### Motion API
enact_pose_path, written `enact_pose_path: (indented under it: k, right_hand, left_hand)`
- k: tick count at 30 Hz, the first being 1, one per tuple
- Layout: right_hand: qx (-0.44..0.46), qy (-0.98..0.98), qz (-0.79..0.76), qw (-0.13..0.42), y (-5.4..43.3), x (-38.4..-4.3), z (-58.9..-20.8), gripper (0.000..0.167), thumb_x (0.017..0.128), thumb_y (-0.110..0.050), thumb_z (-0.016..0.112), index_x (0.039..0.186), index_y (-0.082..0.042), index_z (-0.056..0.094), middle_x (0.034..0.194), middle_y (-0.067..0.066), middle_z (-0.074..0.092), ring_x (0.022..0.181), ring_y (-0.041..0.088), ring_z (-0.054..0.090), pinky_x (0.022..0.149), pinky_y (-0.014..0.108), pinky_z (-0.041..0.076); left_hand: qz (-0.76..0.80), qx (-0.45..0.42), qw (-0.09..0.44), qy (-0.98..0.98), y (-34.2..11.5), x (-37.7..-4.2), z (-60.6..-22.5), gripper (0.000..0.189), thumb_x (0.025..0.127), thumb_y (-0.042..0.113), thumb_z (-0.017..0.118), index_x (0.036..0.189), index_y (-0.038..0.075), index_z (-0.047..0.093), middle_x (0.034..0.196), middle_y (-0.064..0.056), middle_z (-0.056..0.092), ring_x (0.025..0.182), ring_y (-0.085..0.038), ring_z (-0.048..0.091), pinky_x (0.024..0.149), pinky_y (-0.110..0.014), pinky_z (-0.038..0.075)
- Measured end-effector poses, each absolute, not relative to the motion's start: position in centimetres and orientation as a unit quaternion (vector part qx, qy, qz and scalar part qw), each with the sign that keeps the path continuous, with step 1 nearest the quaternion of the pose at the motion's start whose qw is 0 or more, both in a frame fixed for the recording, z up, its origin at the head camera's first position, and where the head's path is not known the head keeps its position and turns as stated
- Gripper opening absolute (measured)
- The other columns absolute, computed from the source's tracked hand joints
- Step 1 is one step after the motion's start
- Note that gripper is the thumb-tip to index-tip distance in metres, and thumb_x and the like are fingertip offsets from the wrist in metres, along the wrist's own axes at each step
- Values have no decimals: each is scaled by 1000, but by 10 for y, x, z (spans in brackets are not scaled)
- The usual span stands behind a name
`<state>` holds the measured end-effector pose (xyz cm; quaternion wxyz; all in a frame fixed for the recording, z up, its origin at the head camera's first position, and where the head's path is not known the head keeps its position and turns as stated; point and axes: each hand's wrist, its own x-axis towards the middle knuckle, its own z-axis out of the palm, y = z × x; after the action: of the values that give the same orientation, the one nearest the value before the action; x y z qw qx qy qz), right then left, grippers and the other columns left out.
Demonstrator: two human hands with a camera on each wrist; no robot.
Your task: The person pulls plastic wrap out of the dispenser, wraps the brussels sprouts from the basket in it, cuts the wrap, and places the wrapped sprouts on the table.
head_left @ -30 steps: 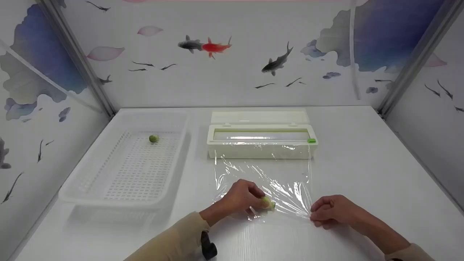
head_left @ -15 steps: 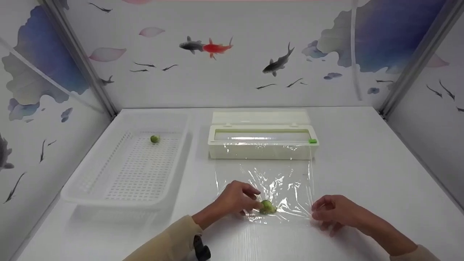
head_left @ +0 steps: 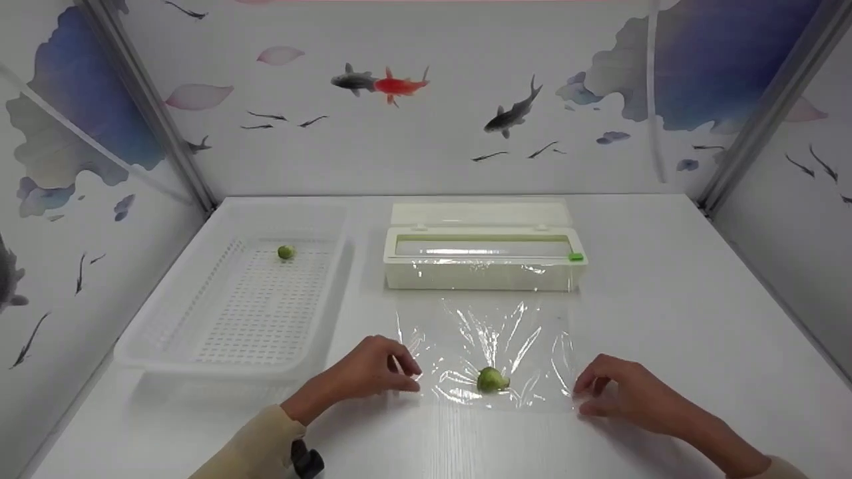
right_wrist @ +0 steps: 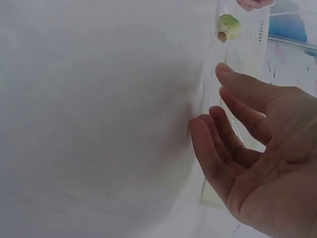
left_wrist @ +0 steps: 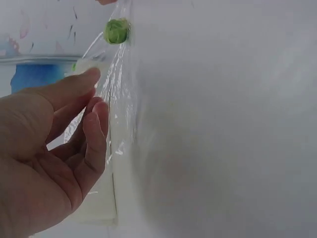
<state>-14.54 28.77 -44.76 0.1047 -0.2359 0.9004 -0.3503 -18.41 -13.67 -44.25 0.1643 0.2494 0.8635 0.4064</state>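
Note:
A Brussels sprout [head_left: 489,380] lies on a sheet of clear cling film [head_left: 459,332], near the film's front edge. The sheet runs forward from a cream film dispenser [head_left: 426,276]. My left hand [head_left: 373,369] is just left of the film, thumb and fingers apart and loosely bent. At the film's right edge is my right hand [head_left: 629,388], its fingertips by the front corner. In the right wrist view, its thumb and bent fingers stand apart with nothing pinched between them. The left wrist view shows the sprout [left_wrist: 117,31] beyond the left thumb.
On the left stands a white perforated basket [head_left: 200,362] with another sprout [head_left: 285,252] inside. The dispenser's lid [head_left: 482,213] is tipped back, and a green slider [head_left: 576,257] sits at its right end. Printed wall panels [head_left: 426,146] enclose the white table.
My left hand has let go of the sprout and moved left to the film's side. The sprout now rests on the film. My right hand has released the film corner, staying nearby.

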Motion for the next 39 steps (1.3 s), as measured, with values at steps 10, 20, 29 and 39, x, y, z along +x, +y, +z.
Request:
enact_pose_path:
  k: [10,20,29,39]
  right_hand:
    - [-254,928,-263,76,277,-152,-446,15,83,-16,81,90,-28,76,91,-14,62,82,-1,57,70,19,51]
    - [-253,916,-305,66,280,-149,-450,11,88,-14,77,91,-25,74,89,-7,69,81,-3,57,71,19,53]
    - [-243,916,-312,66,282,-149,-449,7,91,-18,74,94,-24,72,92,-13,70,82,-4,58,72,19,53]
    - [-208,924,-307,92,280,-152,-447,4,92,-20,73,95,-21,71,90,-12,69,81,-2,58,72,17,53]
  left_hand:
    - [322,296,138,889,-147,-182,-450,8,79,15,84,84,12,79,83,2,69,72,1,54,66,-17,49]
    - [333,305,153,879,-146,-182,-450,4,88,11,75,84,9,76,81,2,71,72,1,55,67,-16,50]
    - [369,269,183,871,-148,-184,-449,4,91,14,73,87,13,75,80,2,70,65,-4,58,59,-18,48]
    - [408,254,194,855,-149,-187,-451,6,92,15,72,90,9,74,80,0,69,64,-7,59,57,-17,47]
